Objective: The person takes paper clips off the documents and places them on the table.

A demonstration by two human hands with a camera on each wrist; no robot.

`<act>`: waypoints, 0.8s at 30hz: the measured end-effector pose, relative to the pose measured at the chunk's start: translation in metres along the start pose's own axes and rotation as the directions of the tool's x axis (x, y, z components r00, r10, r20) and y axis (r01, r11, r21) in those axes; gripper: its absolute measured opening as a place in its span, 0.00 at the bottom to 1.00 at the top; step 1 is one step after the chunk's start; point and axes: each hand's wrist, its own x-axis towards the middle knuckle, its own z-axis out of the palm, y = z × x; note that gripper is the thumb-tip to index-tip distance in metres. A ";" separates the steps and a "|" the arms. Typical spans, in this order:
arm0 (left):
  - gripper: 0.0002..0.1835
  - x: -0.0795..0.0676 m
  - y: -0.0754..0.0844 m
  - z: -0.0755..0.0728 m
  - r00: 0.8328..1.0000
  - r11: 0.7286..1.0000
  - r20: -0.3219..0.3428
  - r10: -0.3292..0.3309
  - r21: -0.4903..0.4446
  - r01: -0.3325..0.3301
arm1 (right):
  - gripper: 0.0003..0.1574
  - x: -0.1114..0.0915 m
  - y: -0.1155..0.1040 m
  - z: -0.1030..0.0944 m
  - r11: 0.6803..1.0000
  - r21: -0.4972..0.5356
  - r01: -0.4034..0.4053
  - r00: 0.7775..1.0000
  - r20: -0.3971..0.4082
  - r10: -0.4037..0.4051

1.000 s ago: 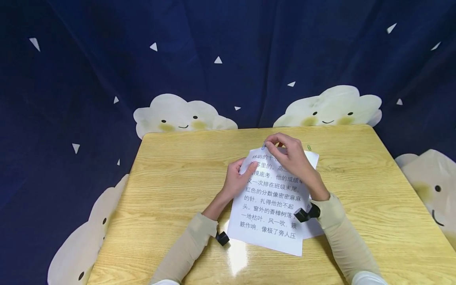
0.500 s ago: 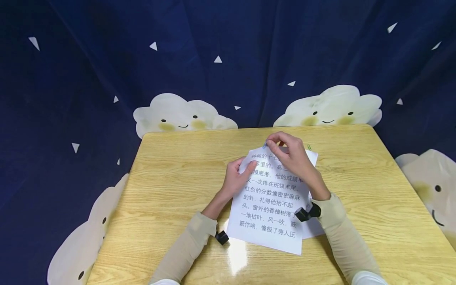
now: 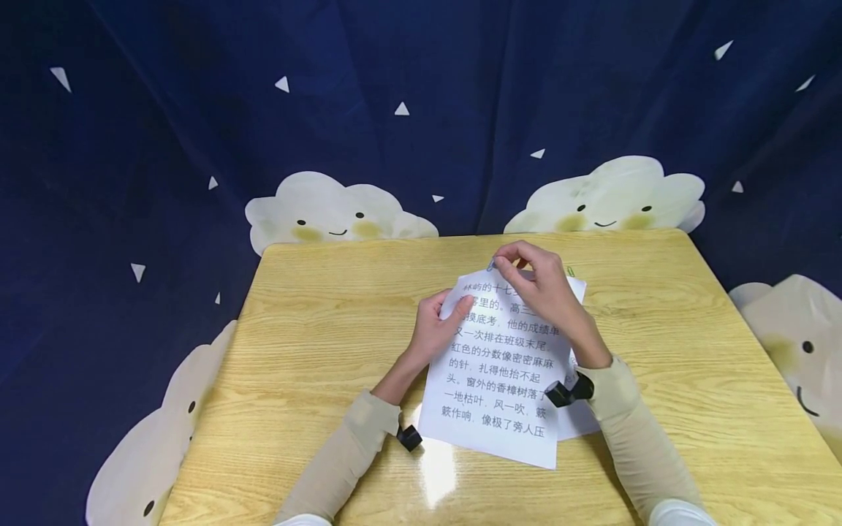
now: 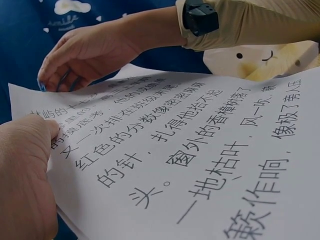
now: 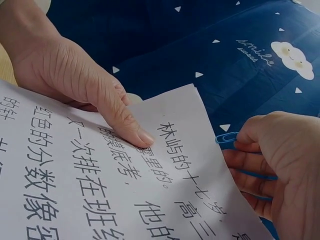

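My left hand [image 3: 437, 330] grips white printed sheets [image 3: 500, 372] by their upper left edge, the thumb lying over the text. Between the thumb and fingers of my right hand [image 3: 536, 281] is a blue paper clip [image 5: 227, 138], pinched by one end. In the right wrist view, the clip's free end is right at the top edge of the sheets. From the left wrist view, the sheets appear raised and slightly bowed, with the right hand [image 4: 87, 60] behind their top edge.
A green paper clip [image 3: 570, 272] shows just past the upper right of the sheets. Part of another printed sheet [image 3: 579, 422] shows under the right forearm. The wooden table [image 3: 316, 329] ends at a dark blue curtain [image 3: 368, 88] with clouds.
My right hand and the blue paper clip have shifted slightly up and to the right. The left hand keeps its grip on the sheets, which have barely moved.
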 end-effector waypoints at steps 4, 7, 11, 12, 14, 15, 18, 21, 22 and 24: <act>0.16 0.000 0.001 0.000 1.000 1.000 -0.009 -0.021 0.001 0.021 | 0.05 0.001 -0.001 -0.002 1.000 -0.010 -0.001 1.000 -0.001 0.001; 0.16 0.000 0.001 0.001 0.999 1.000 -0.015 -0.030 0.003 0.030 | 0.06 0.001 -0.002 -0.003 1.000 -0.017 -0.007 1.000 0.001 0.007; 0.16 0.000 0.002 0.000 0.999 0.999 -0.026 -0.035 0.008 0.035 | 0.06 0.001 -0.001 -0.004 1.000 -0.017 -0.015 1.000 -0.001 0.015; 0.16 0.000 0.002 0.000 0.999 0.999 -0.029 -0.036 0.010 0.037 | 0.06 0.000 0.000 -0.005 1.000 -0.013 -0.015 1.000 -0.002 0.015; 0.17 0.000 0.002 0.000 0.999 0.999 -0.035 -0.038 0.015 0.039 | 0.05 0.000 0.001 -0.006 1.000 -0.006 -0.012 1.000 -0.006 0.012; 0.17 0.000 0.002 -0.001 0.999 0.999 -0.036 -0.039 0.015 0.040 | 0.05 0.000 0.001 -0.006 1.000 -0.002 -0.008 1.000 -0.009 0.008; 0.17 0.000 0.001 -0.002 0.999 0.999 -0.037 -0.038 0.013 0.039 | 0.05 0.001 0.003 -0.008 1.000 0.006 0.005 1.000 -0.017 -0.005; 0.18 0.001 0.000 -0.003 0.999 0.999 -0.034 -0.040 0.001 0.040 | 0.05 0.001 0.003 -0.009 1.000 0.012 0.022 0.999 -0.027 -0.021; 0.18 0.001 0.000 -0.003 0.999 0.999 -0.033 -0.042 -0.002 0.042 | 0.05 0.002 0.003 -0.010 1.000 0.014 0.026 0.999 -0.031 -0.025; 0.18 0.001 0.000 -0.004 0.998 0.999 -0.032 -0.047 -0.003 0.047 | 0.05 0.002 0.003 -0.011 0.999 0.020 0.031 0.999 -0.039 -0.030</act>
